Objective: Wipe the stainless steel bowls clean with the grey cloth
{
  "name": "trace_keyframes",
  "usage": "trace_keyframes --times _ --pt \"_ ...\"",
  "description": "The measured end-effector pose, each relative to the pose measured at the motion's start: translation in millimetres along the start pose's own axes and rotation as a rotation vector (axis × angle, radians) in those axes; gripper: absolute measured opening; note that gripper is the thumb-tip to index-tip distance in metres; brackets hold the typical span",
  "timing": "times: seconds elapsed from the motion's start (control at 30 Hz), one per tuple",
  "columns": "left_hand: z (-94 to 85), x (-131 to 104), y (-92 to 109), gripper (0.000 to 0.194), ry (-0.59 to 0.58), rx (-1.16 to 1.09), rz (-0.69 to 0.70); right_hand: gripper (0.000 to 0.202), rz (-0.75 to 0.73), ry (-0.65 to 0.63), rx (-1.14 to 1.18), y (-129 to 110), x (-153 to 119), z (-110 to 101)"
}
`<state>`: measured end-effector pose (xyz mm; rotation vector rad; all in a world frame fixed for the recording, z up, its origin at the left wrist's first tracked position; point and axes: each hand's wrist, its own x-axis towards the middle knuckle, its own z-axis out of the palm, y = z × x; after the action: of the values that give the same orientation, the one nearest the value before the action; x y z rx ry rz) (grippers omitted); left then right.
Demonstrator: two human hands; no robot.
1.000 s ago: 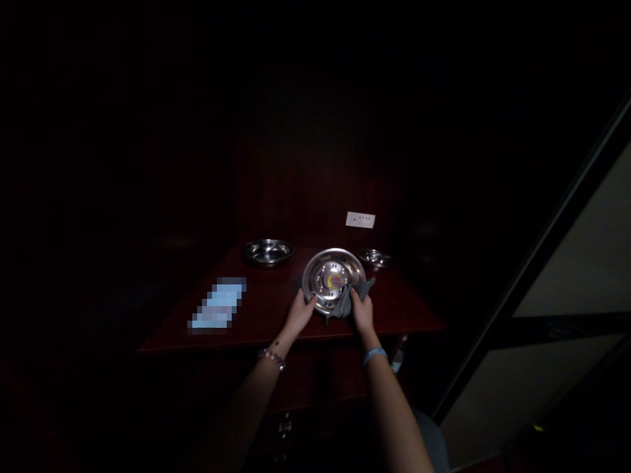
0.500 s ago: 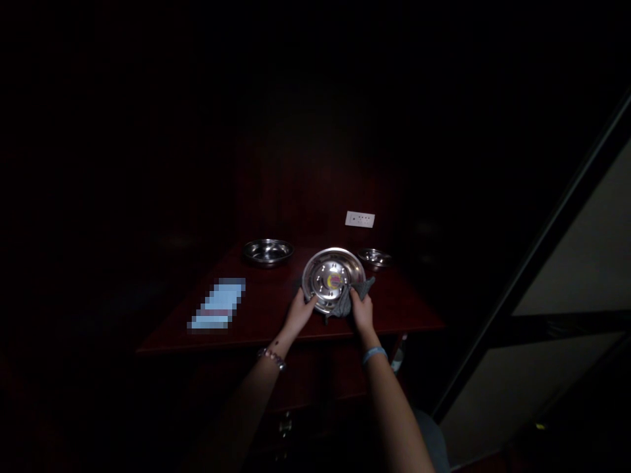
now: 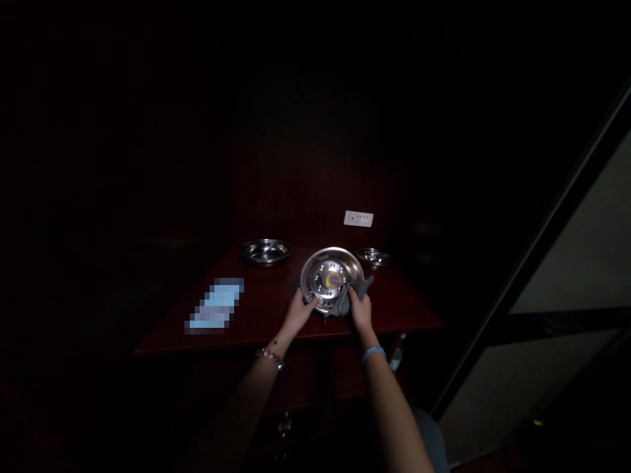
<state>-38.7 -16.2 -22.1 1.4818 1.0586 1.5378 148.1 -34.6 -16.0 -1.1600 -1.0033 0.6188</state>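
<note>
A shiny steel bowl (image 3: 321, 268) with a yellow and pink sticker inside is held tilted toward me above the front of the dark red table (image 3: 266, 322). My left hand (image 3: 298, 311) grips its lower left rim, thumb on the inside. At the lower right rim, my right hand (image 3: 361, 311) is closed on a grey cloth (image 3: 341, 303), which lies against the bowl. Part of the cloth sticks out to the right of the rim. The fingers behind the bowl are hidden.
Behind on the table stand a steel bowl (image 3: 266, 252) at left and a smaller one (image 3: 374, 257) at right. A blurred light blue rectangle (image 3: 217, 307) lies front left. A socket plate (image 3: 358, 219) is on the wall; a bottle (image 3: 396, 357) shows below the table's right side.
The whole view has shifted very slightly. Both hands, the bowl and the cloth keep nearly the same positions.
</note>
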Motion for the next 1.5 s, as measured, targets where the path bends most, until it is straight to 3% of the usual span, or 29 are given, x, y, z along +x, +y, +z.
trace_keyframes --times 0.7,1.13,1.5 --pt "0.3 -5.0 11.5 0.046 0.031 -0.04 0.012 0.045 -0.006 -0.018 0.088 5.1 3.8 2.3" --pt "0.9 -10.2 20.1 0.056 0.016 -0.08 0.033 0.053 -0.003 -0.018 0.112 11.4 7.9 2.5" --pt "2.0 -8.5 19.7 0.054 0.024 -0.104 0.02 0.052 -0.002 -0.012 0.115 8.4 6.3 2.3"
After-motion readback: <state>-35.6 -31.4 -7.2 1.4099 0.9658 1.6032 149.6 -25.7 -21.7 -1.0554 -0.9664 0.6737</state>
